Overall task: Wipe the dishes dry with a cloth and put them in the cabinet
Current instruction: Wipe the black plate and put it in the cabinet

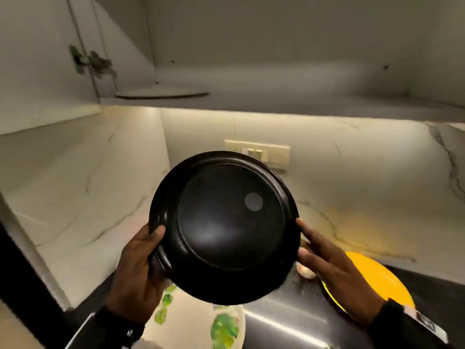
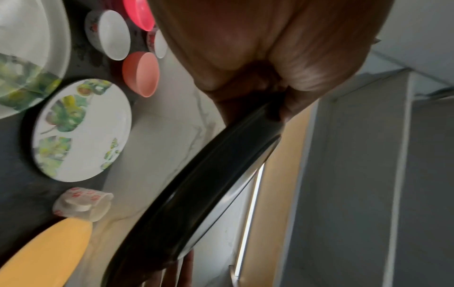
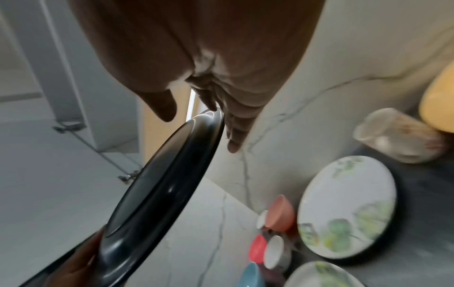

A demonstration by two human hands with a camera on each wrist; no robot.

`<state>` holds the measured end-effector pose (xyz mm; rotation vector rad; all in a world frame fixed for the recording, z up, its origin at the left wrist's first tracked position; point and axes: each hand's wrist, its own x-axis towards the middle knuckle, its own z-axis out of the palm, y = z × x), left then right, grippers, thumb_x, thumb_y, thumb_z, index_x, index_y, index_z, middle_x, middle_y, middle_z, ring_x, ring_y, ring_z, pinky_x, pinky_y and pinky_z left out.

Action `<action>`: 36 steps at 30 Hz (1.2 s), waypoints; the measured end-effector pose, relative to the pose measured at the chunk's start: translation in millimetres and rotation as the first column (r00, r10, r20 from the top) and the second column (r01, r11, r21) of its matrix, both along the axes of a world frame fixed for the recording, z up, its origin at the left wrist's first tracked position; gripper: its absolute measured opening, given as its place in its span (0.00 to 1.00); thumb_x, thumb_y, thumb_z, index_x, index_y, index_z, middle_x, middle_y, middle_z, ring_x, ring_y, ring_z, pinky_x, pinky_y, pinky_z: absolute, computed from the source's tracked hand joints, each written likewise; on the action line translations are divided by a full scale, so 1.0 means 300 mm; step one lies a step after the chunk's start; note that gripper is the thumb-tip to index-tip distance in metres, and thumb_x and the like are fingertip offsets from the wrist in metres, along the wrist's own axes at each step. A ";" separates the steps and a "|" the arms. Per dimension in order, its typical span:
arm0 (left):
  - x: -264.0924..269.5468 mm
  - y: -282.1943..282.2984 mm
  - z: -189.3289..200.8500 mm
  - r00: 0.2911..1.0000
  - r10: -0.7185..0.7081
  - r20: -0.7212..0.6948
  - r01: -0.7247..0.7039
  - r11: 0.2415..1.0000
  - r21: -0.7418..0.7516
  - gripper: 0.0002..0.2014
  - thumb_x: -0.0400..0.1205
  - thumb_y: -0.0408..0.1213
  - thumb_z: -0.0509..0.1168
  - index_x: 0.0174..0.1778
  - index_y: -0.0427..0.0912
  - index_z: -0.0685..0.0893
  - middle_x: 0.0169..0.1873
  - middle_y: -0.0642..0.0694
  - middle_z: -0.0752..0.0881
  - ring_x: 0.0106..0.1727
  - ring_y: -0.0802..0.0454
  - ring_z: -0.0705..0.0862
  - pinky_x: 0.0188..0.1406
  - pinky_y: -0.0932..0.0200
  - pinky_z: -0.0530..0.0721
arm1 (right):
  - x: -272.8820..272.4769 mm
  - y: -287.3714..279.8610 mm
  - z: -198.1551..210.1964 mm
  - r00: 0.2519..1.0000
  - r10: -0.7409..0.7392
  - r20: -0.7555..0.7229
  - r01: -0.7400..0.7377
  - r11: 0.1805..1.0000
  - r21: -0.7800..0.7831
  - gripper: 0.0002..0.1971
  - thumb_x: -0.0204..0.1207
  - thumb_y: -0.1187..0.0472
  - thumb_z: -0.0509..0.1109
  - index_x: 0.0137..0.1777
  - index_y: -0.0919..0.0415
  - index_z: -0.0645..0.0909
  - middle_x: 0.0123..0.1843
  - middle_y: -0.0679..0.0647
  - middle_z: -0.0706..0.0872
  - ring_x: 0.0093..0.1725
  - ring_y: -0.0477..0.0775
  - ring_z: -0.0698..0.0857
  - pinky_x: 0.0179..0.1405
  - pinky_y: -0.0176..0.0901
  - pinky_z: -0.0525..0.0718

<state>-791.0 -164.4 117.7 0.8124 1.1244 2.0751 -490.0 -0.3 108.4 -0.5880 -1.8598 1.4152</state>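
Head view, black plate [image 1: 224, 227]: held up between both hands, tilted, its underside toward the camera. It is above the dark counter [image 1: 289, 313], below the open cabinet [image 1: 276, 81] and not yet on the shelf.
Head view, left hand [image 1: 138, 270]: clamped on the plate's left rim, thumb across the underside, fingers hidden behind.
Head view, right hand [image 1: 334, 275]: fingers straight, fingertips and thumb against the right rim.
Head view, cabinet: one pale plate [image 1: 161, 93] lies flat at the left of its shelf.
Head view, yellow plate [image 1: 372, 280]: on the counter, under the right wrist.
Left wrist view, grip: the palm fills the top and the black plate's rim runs edge-on out of it.
Left wrist view, counter: a leaf-print plate [image 2: 83, 130] lies flat near a pink bowl [image 2: 141, 74] and a white bowl [image 2: 108, 35]. A printed cup [image 2: 81, 202] sits just beside the yellow plate.
Right wrist view, grip: the rim lies between the thumb and the straight fingers. Whether the thumb touches cannot be told.
Right wrist view, counter: a blue bowl [image 3: 250, 275] sits at the bottom edge.
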 end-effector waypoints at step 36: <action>-0.686 0.039 0.734 0.822 0.352 -0.447 -0.321 0.936 0.146 0.29 0.87 0.46 0.72 0.84 0.62 0.71 0.86 0.53 0.70 0.83 0.54 0.72 0.81 0.47 0.73 | -0.964 0.112 0.878 0.908 -0.417 -0.040 -0.027 -0.154 0.988 0.39 0.73 0.77 0.77 0.85 0.58 0.74 0.77 0.61 0.84 0.70 0.68 0.86 0.63 0.61 0.87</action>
